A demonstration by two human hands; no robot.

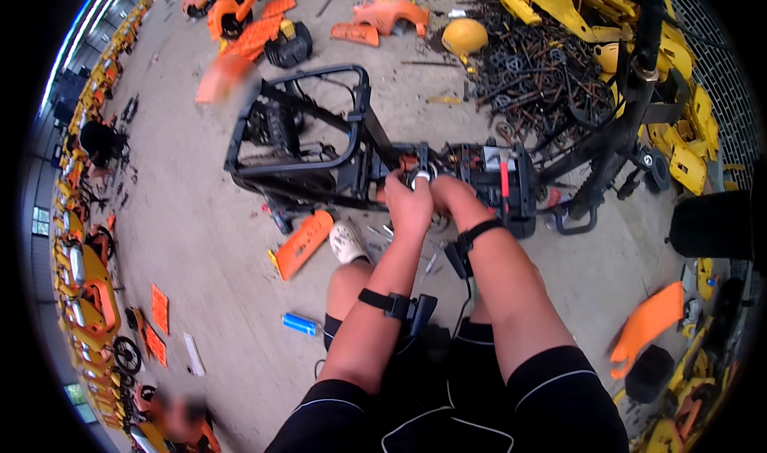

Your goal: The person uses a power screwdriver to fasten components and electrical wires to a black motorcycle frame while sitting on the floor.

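A black two-wheeler frame (359, 125) lies across the floor in front of me, and both my hands work close together at its middle. My left hand (409, 201) is closed, its fingers down among the parts beside a small shiny metal piece (421, 180). Against it, my right hand (452, 191) is curled with its wrist bent and its fingertips mostly hidden. What either hand grips is too small and covered to name. Just right of my hands, a hammer with a red handle (504, 183) rests on the frame's black floor section.
A heap of dark metal parts (535, 69) and yellow body panels (551, 5) lies at the far right. Orange panels (304, 244) are scattered about the floor, one near my shoe (347, 241). A blue can (300, 323) lies left of my knee. Yellow two-wheelers (92, 293) line the left side.
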